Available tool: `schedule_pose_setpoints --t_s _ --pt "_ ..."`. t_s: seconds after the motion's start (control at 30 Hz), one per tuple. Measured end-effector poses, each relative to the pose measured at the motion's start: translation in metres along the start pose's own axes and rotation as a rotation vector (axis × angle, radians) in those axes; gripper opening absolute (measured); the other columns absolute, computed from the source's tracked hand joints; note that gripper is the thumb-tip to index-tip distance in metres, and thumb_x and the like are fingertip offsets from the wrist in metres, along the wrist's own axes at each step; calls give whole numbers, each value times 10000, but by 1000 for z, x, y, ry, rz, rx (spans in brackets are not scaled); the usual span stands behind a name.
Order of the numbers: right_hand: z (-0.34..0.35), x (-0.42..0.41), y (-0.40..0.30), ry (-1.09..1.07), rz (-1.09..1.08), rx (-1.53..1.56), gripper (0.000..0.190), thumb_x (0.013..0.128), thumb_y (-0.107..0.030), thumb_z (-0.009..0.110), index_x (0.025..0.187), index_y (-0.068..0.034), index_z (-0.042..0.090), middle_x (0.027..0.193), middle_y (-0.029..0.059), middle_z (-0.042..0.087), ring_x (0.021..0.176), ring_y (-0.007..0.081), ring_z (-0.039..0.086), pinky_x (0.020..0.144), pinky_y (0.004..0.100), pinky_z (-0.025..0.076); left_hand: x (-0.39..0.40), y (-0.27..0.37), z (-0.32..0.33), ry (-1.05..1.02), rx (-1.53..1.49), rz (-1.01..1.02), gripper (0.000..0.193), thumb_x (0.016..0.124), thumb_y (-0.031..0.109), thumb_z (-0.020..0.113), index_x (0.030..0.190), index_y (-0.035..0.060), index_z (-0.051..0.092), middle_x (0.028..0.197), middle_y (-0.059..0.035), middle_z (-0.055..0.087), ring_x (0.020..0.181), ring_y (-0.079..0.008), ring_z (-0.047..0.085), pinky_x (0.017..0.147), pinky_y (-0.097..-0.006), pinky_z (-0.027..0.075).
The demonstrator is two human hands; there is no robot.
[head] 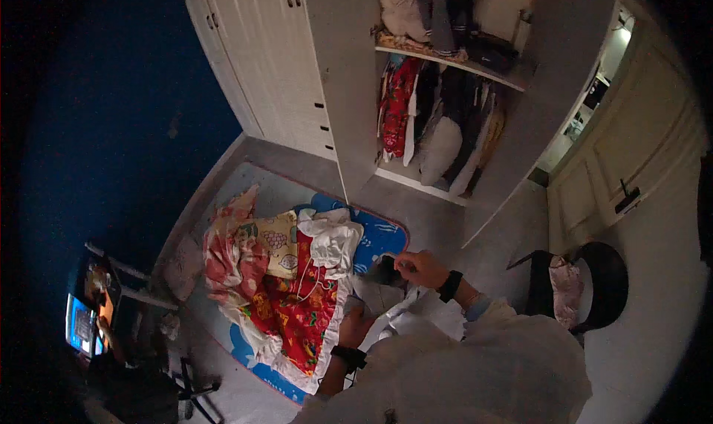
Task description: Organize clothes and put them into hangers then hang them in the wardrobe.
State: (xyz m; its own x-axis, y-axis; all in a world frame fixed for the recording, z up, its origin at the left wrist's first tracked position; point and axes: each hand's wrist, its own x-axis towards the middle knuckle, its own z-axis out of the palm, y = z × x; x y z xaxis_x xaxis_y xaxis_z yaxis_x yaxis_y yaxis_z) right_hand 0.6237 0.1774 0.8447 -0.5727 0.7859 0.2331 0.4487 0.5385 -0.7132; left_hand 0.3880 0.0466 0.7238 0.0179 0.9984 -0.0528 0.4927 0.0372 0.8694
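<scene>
A white cloth (pixel 384 296), possibly a garment, hangs in front of me between my two hands. My right hand (pixel 424 269) has its fingers curled at the upper edge of this cloth, beside a dark patch (pixel 385 272) on it. Lower down, my left hand (pixel 355 325) grips the cloth near its left side. Both wrists wear black bands. Beyond my left hand, a red floral cloth with a white border (pixel 312 335) lies spread on a blue mat (pixel 381 237). The dim light and blur hide the exact finger contacts.
On the mat lie a bunched white cloth (pixel 334 240), a yellow fruit-print cloth (pixel 278 245) and a pink-red crumpled cloth (pixel 234 251). An open wardrobe (pixel 356 78) holds hanging clothes. A person's arm (pixel 108 335) is near a lit screen (pixel 81 323). A black chair (pixel 607 290) stands right.
</scene>
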Motion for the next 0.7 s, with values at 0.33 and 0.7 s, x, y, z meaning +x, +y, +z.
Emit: schedule_pose_setpoints --t_s 0.33,0.7 --pt "-84 -50 16 119 306 -206 164 821 -201 615 939 -89 636 739 91 653 622 198 625 587 307 483 65 68 62 -362 274 240 590 803 560 552 1081 42 595 979 -196 638 924 -368 599 768 -439 470" --pt "-171 -59 93 393 207 -206 200 851 -195 570 990 -59 617 869 103 639 792 249 624 727 352 489 177 123 148 -302 286 125 733 767 597 569 1117 -46 556 856 -253 642 829 -367 633 710 -451 494"
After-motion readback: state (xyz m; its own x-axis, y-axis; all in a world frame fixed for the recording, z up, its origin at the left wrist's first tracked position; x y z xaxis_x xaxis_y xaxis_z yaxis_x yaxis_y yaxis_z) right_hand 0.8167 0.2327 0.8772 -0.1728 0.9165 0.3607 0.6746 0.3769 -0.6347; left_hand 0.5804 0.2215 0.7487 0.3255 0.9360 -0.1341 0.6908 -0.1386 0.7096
